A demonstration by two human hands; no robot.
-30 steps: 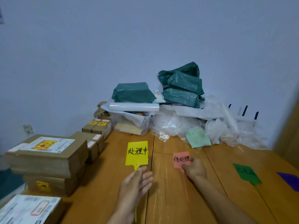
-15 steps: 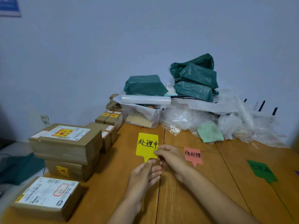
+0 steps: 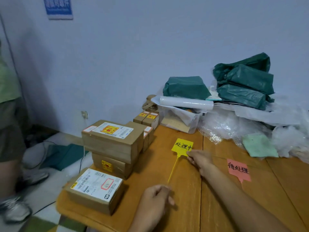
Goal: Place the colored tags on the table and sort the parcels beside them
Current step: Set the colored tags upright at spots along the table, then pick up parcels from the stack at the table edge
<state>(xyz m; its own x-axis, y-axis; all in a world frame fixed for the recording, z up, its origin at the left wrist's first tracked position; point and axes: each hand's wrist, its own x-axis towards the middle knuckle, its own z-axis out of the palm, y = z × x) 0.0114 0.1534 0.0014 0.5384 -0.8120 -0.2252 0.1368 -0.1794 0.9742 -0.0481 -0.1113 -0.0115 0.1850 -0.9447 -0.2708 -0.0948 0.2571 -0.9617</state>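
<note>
Swung leftward since the earlier frame, and spread along the yellow tag [image 3: 182, 147] on the table [image 3: 157, 158]: right hand [image 3: 199, 159] pinching the flag's near corner, left hand [image 3: 154, 200] closed on the tail's end. Long axis near-left to far-right; pink tag [image 3: 238, 169] flat, just right.

One head-worn wide-angle view looks forward and down from the near edge of the table [image 3: 167, 164], turned somewhat left so floor shows at lower left. The wall [image 3: 150, 47] fills the upper frame. Both forearms enter from the bottom edge, close to the lens. No second view.
</note>
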